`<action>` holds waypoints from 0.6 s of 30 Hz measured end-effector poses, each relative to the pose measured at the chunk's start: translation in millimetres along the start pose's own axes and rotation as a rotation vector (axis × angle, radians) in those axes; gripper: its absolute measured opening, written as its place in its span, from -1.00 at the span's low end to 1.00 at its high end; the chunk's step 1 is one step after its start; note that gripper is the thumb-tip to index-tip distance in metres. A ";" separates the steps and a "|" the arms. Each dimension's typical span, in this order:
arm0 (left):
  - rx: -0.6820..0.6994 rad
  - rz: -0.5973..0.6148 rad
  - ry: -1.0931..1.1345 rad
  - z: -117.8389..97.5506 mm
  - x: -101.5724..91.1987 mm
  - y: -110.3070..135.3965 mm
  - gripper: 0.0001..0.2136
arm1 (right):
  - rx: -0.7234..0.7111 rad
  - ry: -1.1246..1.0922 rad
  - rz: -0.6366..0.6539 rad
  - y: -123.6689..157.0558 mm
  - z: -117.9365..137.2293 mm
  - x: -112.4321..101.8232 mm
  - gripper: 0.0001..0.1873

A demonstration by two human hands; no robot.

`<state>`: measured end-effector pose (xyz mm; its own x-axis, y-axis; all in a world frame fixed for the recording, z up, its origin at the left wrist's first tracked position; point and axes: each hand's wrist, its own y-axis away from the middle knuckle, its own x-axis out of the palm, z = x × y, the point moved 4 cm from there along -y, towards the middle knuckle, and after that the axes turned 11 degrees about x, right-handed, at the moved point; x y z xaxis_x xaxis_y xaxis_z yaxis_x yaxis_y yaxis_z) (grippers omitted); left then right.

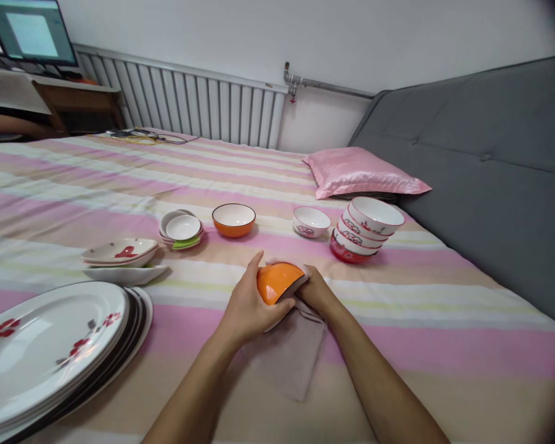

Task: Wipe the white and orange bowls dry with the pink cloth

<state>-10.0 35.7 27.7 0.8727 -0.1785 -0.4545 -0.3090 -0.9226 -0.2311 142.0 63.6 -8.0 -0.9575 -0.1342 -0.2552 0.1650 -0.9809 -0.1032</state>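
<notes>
Nearest the camera, 2 bare forearms (374, 364) extend from the bottom edge at 5 and 7 o'clock toward an orange bowl (277, 280), the hub for every direction below. It sits between the hands, tipped on its side with the orange outside facing up and the opening toward 4 o'clock; whether it touches the bed is unclear. The left hand (247, 311) clasps it from 8 o'clock, thumb over the near rim and the other fingers around the far side. At 3 o'clock the right hand (312, 288) holds a greyish-pink cloth (289, 354) against the bowl, its fingertips hidden; the cloth drapes down toward 6 o'clock.

Farther out on the striped bedsheet (425, 357), an orange-and-white bowl (234, 221) stands upright at 11 o'clock, and a small white bowl (311, 222) at 1. At 2 o'clock, a leaning bowl stack (367, 228) has red at its base. Small dishes (182, 228) nest at 10 o'clock, oblong dishes (120, 251) overlap at 9, and flower-patterned plates (55, 345) are piled at 8. Beyond lie a pink pillow (365, 172) between 1 and 2 o'clock, a grey headboard (485, 154) at 2, and a white radiator (189, 102) at 11.
</notes>
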 end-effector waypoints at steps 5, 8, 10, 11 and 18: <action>0.096 0.005 0.041 -0.3 0.6 0.7 -0.06 | -0.049 0.115 -0.061 6.0 16.6 -9.1 -0.43; 0.150 0.037 0.112 -1.4 4.0 2.1 -0.07 | -0.033 0.357 -0.188 15.5 37.3 -21.1 -0.48; 0.174 0.042 0.139 -1.3 5.6 2.7 -0.07 | 0.007 0.554 -0.299 22.7 50.5 -25.8 -0.52; 0.180 0.036 0.140 -0.8 6.0 2.7 -0.07 | 0.025 0.635 -0.355 26.1 56.2 -26.1 -0.55; 0.142 0.044 0.112 6.6 7.4 2.4 -0.08 | -0.073 0.883 -0.365 34.9 71.7 6.3 -0.64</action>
<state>-6.8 34.4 18.1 0.8913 -0.2616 -0.3703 -0.3911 -0.8567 -0.3362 124.7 18.4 55.7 -0.4338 0.3621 -0.8251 -0.0659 -0.9260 -0.3717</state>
